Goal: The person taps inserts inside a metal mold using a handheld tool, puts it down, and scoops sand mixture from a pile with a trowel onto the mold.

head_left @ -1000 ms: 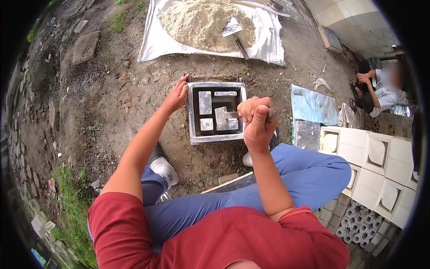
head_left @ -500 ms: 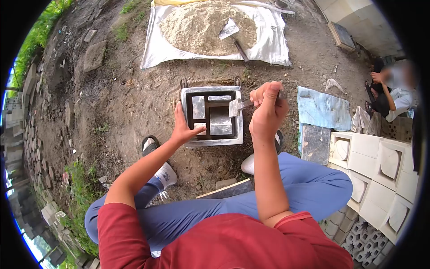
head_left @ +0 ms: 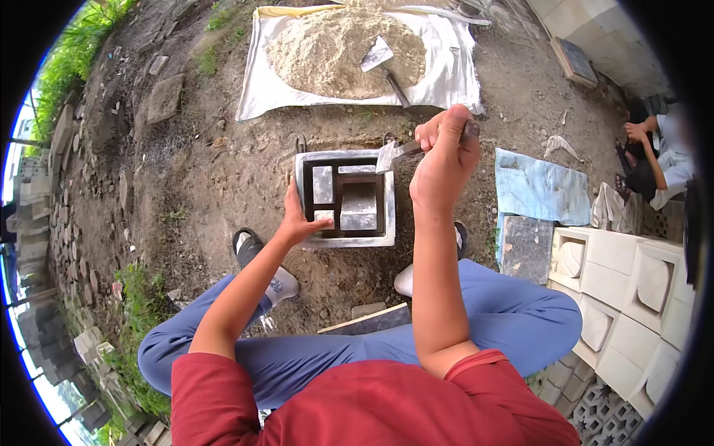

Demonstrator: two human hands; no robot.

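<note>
A square metal mould (head_left: pixel 346 241) with raised blocks inside lies on the ground before me. My left hand (head_left: pixel 299 215) rests on its left side, fingers spread, thumb over the small lower-left block. My right hand (head_left: pixel 448 152) is closed round the handle of a small trowel (head_left: pixel 386 157), whose blade is at the mould's upper right corner. Inside, a tall block (head_left: pixel 323 185) stands at the left, a narrow one (head_left: pixel 357 169) along the top, and a larger one (head_left: pixel 358 221) at the lower right.
A pile of pale powder (head_left: pixel 335 52) lies on a white sheet (head_left: pixel 260 100) with a larger trowel (head_left: pixel 378 56) on it. At right are a blue cloth (head_left: pixel 535 186), a dark slab (head_left: pixel 526 249), pale moulded blocks (head_left: pixel 606 282) and a seated person (head_left: pixel 666 160).
The small trowel has moved from the inner blocks to the right rim, then up to its corner. My left hand has come down from the upper left corner onto the mould's left side.
</note>
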